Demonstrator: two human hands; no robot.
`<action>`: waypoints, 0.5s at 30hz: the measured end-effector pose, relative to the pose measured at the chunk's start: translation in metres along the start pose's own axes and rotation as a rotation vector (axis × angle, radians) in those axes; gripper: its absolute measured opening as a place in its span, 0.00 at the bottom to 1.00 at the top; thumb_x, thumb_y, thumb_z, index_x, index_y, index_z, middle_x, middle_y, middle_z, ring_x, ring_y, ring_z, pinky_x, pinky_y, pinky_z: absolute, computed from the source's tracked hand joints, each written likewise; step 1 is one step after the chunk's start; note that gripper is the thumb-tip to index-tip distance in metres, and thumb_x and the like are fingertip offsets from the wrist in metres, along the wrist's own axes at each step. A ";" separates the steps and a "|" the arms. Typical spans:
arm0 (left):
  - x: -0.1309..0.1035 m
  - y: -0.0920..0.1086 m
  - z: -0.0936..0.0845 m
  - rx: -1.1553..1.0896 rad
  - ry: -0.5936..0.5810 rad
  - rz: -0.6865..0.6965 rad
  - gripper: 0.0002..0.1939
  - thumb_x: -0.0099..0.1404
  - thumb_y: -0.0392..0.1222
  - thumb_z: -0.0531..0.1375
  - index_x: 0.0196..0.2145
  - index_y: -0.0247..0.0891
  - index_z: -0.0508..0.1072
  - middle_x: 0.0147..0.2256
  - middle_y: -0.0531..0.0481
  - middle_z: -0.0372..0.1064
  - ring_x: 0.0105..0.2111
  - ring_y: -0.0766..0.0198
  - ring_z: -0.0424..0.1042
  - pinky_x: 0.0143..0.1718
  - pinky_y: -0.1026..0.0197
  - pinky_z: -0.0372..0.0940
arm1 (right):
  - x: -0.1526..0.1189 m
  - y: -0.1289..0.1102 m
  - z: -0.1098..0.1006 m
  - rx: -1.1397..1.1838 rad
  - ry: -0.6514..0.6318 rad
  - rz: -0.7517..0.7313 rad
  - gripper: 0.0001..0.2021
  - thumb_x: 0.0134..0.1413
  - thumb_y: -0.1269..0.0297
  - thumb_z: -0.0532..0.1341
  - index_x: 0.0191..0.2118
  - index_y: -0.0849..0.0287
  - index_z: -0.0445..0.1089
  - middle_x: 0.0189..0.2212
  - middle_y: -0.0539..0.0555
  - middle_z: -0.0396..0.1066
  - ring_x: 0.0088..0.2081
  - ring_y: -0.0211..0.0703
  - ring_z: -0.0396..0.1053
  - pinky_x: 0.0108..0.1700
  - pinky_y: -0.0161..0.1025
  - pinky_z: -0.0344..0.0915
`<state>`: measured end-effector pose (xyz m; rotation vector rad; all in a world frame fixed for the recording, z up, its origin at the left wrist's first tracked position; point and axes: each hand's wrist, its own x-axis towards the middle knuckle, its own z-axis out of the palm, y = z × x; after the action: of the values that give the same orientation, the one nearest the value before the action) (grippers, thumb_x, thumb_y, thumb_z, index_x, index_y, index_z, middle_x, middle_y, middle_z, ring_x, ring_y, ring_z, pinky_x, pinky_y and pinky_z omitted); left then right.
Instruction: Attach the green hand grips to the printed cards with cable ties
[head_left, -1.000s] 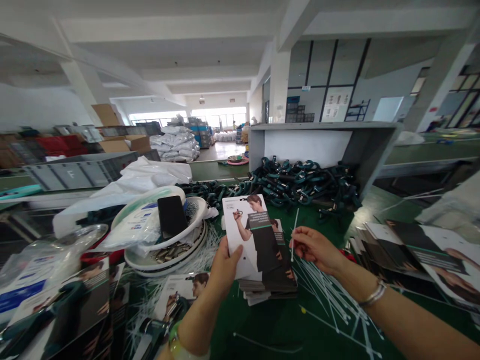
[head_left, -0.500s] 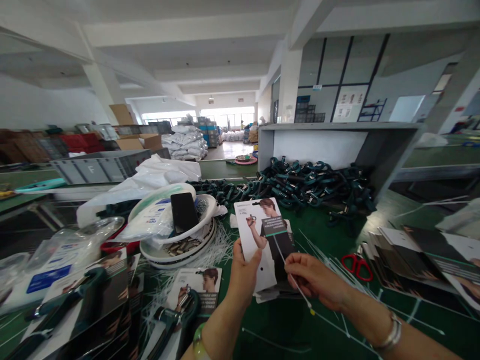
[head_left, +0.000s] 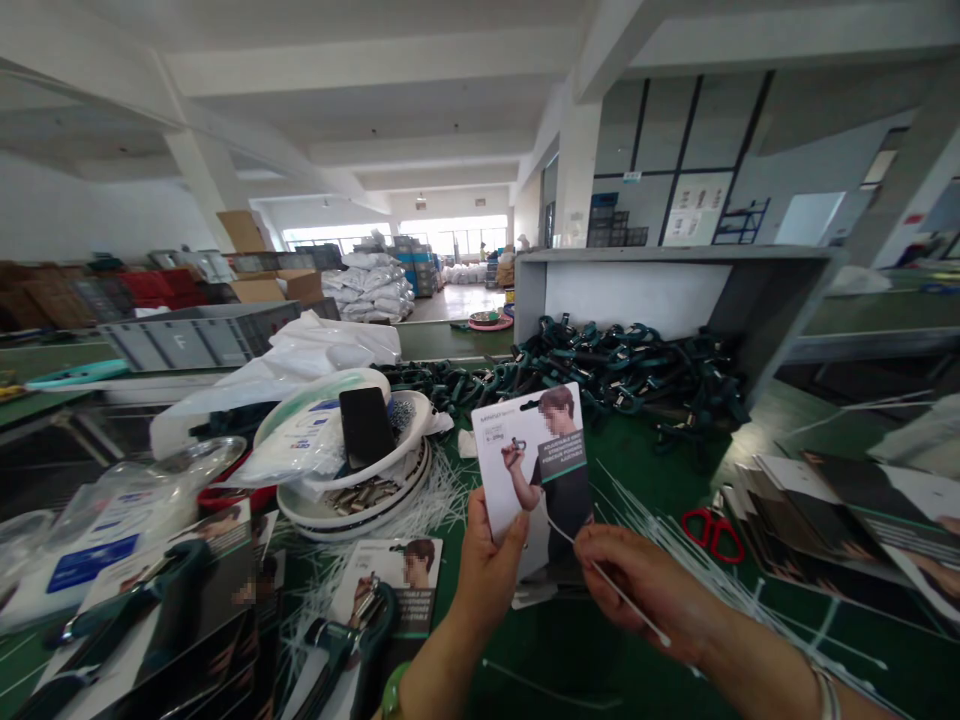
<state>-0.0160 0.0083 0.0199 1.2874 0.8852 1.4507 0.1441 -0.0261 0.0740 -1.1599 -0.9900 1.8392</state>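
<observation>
My left hand (head_left: 489,562) grips a printed packaging card (head_left: 499,475) by its lower left edge, thumb across the front. The card stands nearly upright, its picture side towards me. Between the fingertips of my right hand (head_left: 641,580) is a thin white cable tie (head_left: 636,605). Its thin end bends towards the middle of the card; whether it passes through a hole cannot be made out. Below the held card, a few more cards lie on the green table. To the left, a dark green hand grip strengthener (head_left: 375,625) rests on another card (head_left: 412,580).
Many hand grips (head_left: 622,370) are heaped before a grey tipped bin (head_left: 780,330). Red-handled scissors (head_left: 712,535) and stacked cards (head_left: 817,500) lie right. Loose cable ties (head_left: 450,480) surround white bowls (head_left: 420,430) on the left, with a phone (head_left: 366,428) on top.
The card has tilted and risen slightly. My right hand has moved a little right and down, and the cable tie's thin end has shifted lower, now curving towards the card's middle.
</observation>
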 end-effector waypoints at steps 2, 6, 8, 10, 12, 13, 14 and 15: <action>-0.002 -0.001 -0.002 -0.026 -0.024 0.002 0.26 0.60 0.47 0.58 0.53 0.40 0.55 0.50 0.42 0.67 0.45 0.57 0.70 0.46 0.55 0.64 | -0.003 -0.003 0.000 0.015 -0.015 -0.012 0.12 0.42 0.58 0.60 0.21 0.57 0.56 0.10 0.42 0.56 0.10 0.26 0.45 0.14 0.29 0.36; -0.005 -0.002 -0.003 -0.102 -0.042 -0.027 0.29 0.59 0.46 0.60 0.55 0.40 0.54 0.52 0.40 0.65 0.50 0.54 0.67 0.52 0.51 0.60 | -0.007 -0.006 0.002 0.028 -0.036 -0.054 0.12 0.43 0.58 0.59 0.21 0.57 0.57 0.10 0.42 0.55 0.11 0.26 0.45 0.14 0.29 0.38; -0.006 -0.002 -0.003 -0.138 -0.042 -0.050 0.30 0.59 0.47 0.60 0.56 0.40 0.54 0.52 0.40 0.65 0.51 0.53 0.66 0.54 0.50 0.59 | -0.007 -0.006 0.002 0.015 -0.023 -0.051 0.12 0.42 0.57 0.60 0.21 0.58 0.57 0.11 0.42 0.55 0.11 0.26 0.46 0.14 0.29 0.38; -0.008 0.000 -0.002 -0.169 -0.037 -0.065 0.31 0.58 0.47 0.61 0.56 0.41 0.56 0.52 0.40 0.65 0.51 0.54 0.66 0.55 0.50 0.58 | -0.004 -0.004 0.002 0.008 0.000 -0.039 0.13 0.42 0.56 0.61 0.22 0.58 0.57 0.11 0.42 0.56 0.11 0.26 0.46 0.14 0.29 0.38; -0.010 0.001 0.000 -0.196 -0.057 -0.086 0.30 0.57 0.47 0.62 0.55 0.41 0.59 0.51 0.42 0.66 0.51 0.54 0.66 0.54 0.51 0.58 | 0.002 -0.002 0.003 0.013 0.030 -0.029 0.14 0.40 0.55 0.62 0.23 0.58 0.58 0.11 0.42 0.57 0.11 0.26 0.47 0.14 0.28 0.39; -0.011 0.002 0.002 -0.211 -0.071 -0.100 0.30 0.57 0.47 0.62 0.55 0.41 0.61 0.51 0.42 0.67 0.50 0.54 0.67 0.54 0.53 0.58 | 0.005 -0.001 0.004 0.014 0.047 -0.036 0.15 0.39 0.54 0.63 0.24 0.58 0.58 0.12 0.42 0.58 0.12 0.26 0.48 0.14 0.28 0.40; -0.013 0.002 0.003 -0.227 -0.089 -0.115 0.30 0.56 0.47 0.63 0.55 0.41 0.62 0.50 0.43 0.68 0.50 0.54 0.67 0.53 0.54 0.59 | 0.009 0.001 0.004 0.008 0.065 -0.055 0.17 0.38 0.53 0.64 0.25 0.58 0.59 0.12 0.41 0.58 0.12 0.26 0.48 0.14 0.27 0.40; -0.014 0.001 0.005 -0.244 -0.101 -0.134 0.30 0.55 0.46 0.64 0.55 0.41 0.62 0.50 0.43 0.68 0.50 0.54 0.67 0.52 0.54 0.60 | 0.013 0.002 0.005 -0.008 0.081 -0.087 0.18 0.38 0.51 0.65 0.25 0.59 0.59 0.12 0.41 0.58 0.13 0.25 0.49 0.15 0.27 0.40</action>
<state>-0.0114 -0.0054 0.0181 1.0886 0.6908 1.3312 0.1346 -0.0167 0.0692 -1.1688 -0.9872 1.7083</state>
